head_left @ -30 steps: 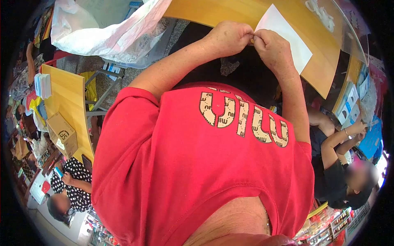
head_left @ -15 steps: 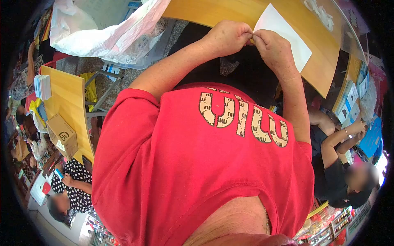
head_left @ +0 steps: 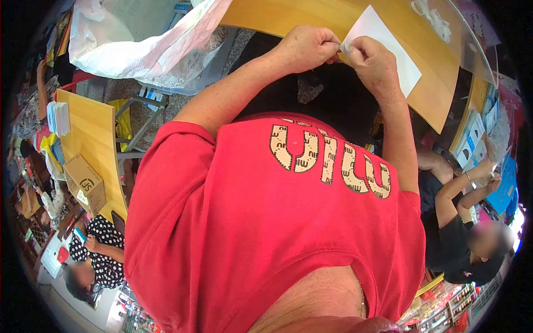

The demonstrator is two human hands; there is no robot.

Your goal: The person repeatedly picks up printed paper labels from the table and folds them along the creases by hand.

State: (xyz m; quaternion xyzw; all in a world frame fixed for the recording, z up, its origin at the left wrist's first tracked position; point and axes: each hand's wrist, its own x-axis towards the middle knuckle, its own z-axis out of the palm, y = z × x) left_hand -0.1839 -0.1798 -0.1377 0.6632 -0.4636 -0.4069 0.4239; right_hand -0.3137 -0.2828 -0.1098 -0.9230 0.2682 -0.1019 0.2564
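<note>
My left hand (head_left: pixel 308 50) is closed in a pinch near the edge of the wooden table (head_left: pixel 436 97), thumb and fingers pressed together. Facing it, my right hand (head_left: pixel 375 69) is curled in a pinch too. Only a small gap parts the two sets of fingertips. Whatever they grip is too small to make out. Just behind my right hand a white sheet of paper (head_left: pixel 383 30) lies on the table, partly covered by that hand.
A large white plastic bag (head_left: pixel 139 58) sits at upper left. On another table stand a cardboard box (head_left: pixel 86 183) and a stack of small white boxes (head_left: pixel 58 118). One person (head_left: pixel 108 250) is at lower left, another (head_left: pixel 452 244) at right. White crumpled plastic (head_left: pixel 436 22) lies upper right.
My fingertips, touching before, have drawn slightly apart. My right fingers are curled in more. The paper has barely shifted. At right, the other person's hands have moved a little.
</note>
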